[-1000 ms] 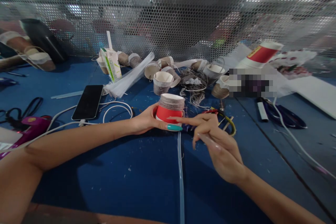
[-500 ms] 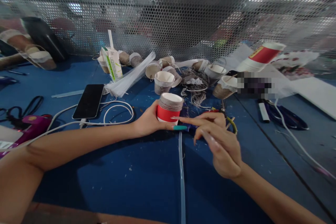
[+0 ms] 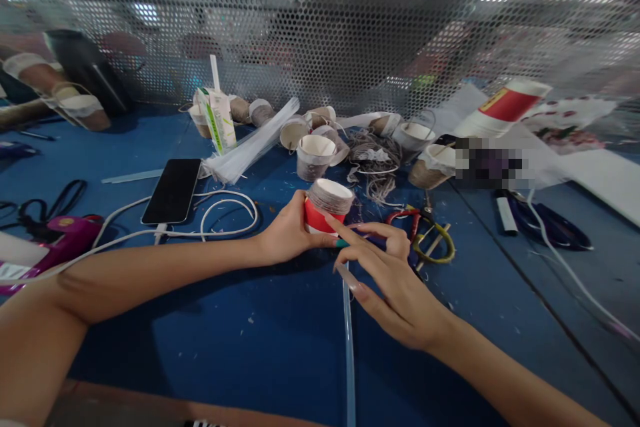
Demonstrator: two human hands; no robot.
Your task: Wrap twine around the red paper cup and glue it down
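Having shifted left in the past half-second, the right hand (image 3: 395, 283), fingers loosely spread, exposes a red-and-yellow-handled tool (image 3: 426, 214) and extends its index finger across a red paper cup ringed with grey cord (image 3: 323, 204). The left hand (image 3: 284, 235) grips the cup, slightly tilted, over a blue tabletop (image 3: 240, 360); fingertip contact cannot be confirmed.

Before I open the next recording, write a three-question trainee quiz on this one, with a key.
1. Which of the person's hands grips the red cup?
2. True or false: the display of the phone is lit.
3. What colour is the tangled yarn behind the cup: (a) red, (b) grey, (c) green?

Key:
1. The left hand.
2. False; it is dark.
3. b.
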